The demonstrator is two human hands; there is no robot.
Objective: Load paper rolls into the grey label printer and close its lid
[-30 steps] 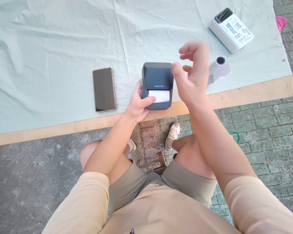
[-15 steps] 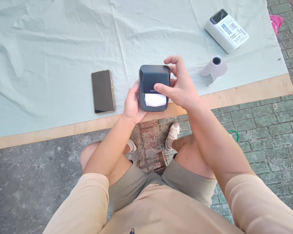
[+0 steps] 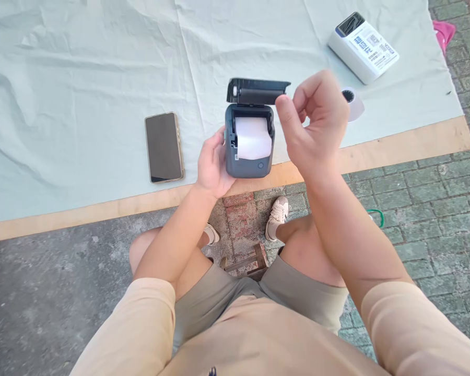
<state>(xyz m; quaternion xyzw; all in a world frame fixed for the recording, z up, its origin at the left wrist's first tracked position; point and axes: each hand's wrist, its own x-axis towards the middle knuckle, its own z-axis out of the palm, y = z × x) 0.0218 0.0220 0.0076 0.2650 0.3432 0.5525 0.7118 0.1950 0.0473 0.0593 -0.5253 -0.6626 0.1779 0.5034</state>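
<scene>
A small dark grey label printer stands near the front edge of the cloth-covered board. Its lid is flipped up and back, and a white paper roll shows inside. My left hand grips the printer's left side. My right hand hovers just right of the printer, fingers loosely curled, thumb near the lid's right corner, holding nothing. It partly hides a white paper roll lying on the cloth behind it.
A black phone lies face up left of the printer. A white printer sits at the far right of the pale green cloth. The wooden board edge borders paving. My knees and shoes are below.
The printer's lid, closed before, now stands open with the paper roll exposed. My right hand came onto the lid, then lifted off to the right. The left hand kept its grip.
</scene>
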